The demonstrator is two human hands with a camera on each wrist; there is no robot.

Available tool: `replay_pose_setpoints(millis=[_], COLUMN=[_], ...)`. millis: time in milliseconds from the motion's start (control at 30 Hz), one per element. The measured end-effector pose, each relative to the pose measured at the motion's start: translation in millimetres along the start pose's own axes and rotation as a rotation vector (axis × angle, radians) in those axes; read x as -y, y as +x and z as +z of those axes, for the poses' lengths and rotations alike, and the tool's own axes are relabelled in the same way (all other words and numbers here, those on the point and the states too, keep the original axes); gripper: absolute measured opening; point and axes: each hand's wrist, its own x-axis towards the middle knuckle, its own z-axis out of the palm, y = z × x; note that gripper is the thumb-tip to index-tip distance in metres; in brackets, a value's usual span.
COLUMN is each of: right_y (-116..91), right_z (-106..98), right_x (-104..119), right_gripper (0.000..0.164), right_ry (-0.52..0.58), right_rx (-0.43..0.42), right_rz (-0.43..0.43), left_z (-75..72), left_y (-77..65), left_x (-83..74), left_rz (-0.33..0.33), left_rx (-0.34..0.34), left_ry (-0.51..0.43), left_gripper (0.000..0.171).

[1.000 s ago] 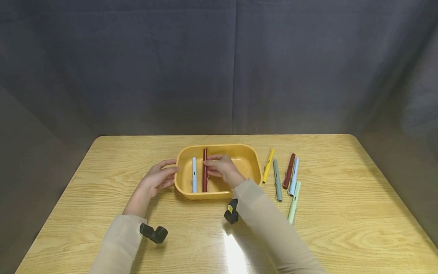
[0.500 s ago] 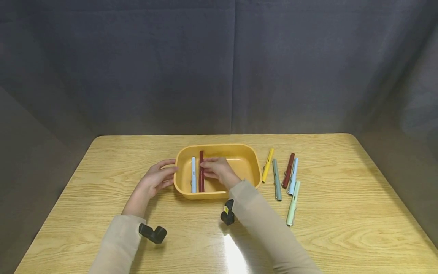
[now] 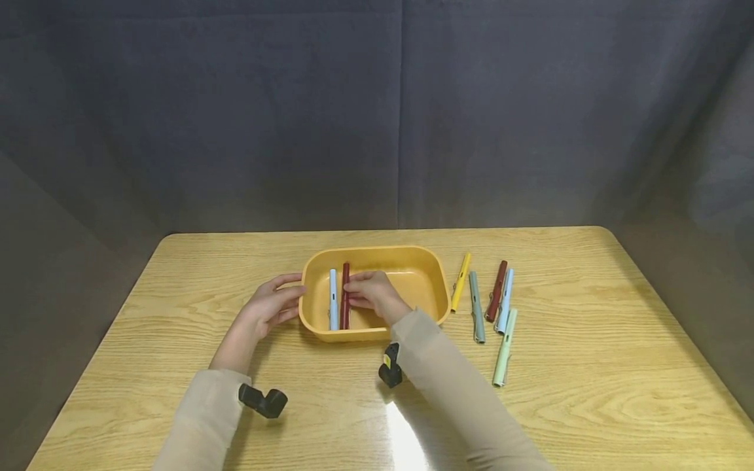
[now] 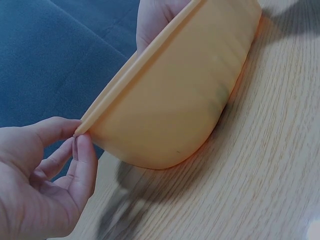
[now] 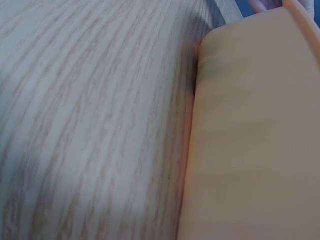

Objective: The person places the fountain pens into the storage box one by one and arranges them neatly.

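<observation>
My left hand [image 3: 275,306] pinches the left rim of a yellow-orange plastic tub [image 3: 406,335]. In the left wrist view its fingertips meet at the tub's lip. Inside the tub, my right hand [image 3: 377,294] holds a dark red capped pen [image 3: 345,317] between thumb and fingers. This pen stands nearly parallel to a light blue pen [image 3: 333,297], just right of it, with a narrow gap between them. The right wrist view shows mostly the tub's outer wall [image 5: 250,135], hiding the right hand's fingers.
Right of the tub lie a yellow pen [image 3: 461,281], a grey-green pen [image 3: 476,307], another dark red pen [image 3: 497,291], another light blue pen [image 3: 504,301] and a pale green pen [image 3: 504,350]. Dark curtains [image 3: 235,131] stand behind the wooden table [image 3: 589,366].
My right hand has moved the dark red pen leftward and slightly down in the tub, closer to the light blue pen. The left hand has stayed at the rim.
</observation>
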Motion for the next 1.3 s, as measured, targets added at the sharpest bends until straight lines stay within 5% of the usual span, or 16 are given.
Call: replay_pose_setpoints(millis=[1300], right_y=[1.1], right_z=[6.0], right_x=[-3.1], right_gripper=[0.027], right_ry=[-0.129], right_rx=[0.005], right_rz=[-0.076], left_z=[0.2], left_y=[1.2], left_x=[1.5], left_rz=[0.017], left_rx=[-0.003], left_ry=[0.001], left_gripper=[0.056])
